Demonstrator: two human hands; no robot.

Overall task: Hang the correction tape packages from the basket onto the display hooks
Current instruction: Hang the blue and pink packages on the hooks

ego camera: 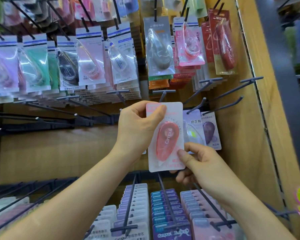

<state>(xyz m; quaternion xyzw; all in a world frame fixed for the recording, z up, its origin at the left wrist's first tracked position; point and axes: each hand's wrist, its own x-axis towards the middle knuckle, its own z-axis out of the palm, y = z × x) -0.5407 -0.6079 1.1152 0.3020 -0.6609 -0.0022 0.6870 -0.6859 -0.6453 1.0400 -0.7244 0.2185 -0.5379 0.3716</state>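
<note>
A pink correction tape package (165, 137) is held upright in front of the display, in the middle of the view. My left hand (137, 129) pinches its top left corner, thumb across the front. My right hand (197, 163) pinches its bottom right corner. A dark display hook (163, 96) sticks out just above the package's top edge, bare. Behind the package on the right, two purple correction tape packages (210, 130) hang from their own hooks. The basket is out of view.
Full rows of packaged correction tapes (90, 56) hang across the top. Several bare hooks (62, 110) jut out at mid-left and at the right (232, 94). Stacked packages on long hooks (166, 208) fill the bottom. A wooden side panel (260, 101) bounds the right.
</note>
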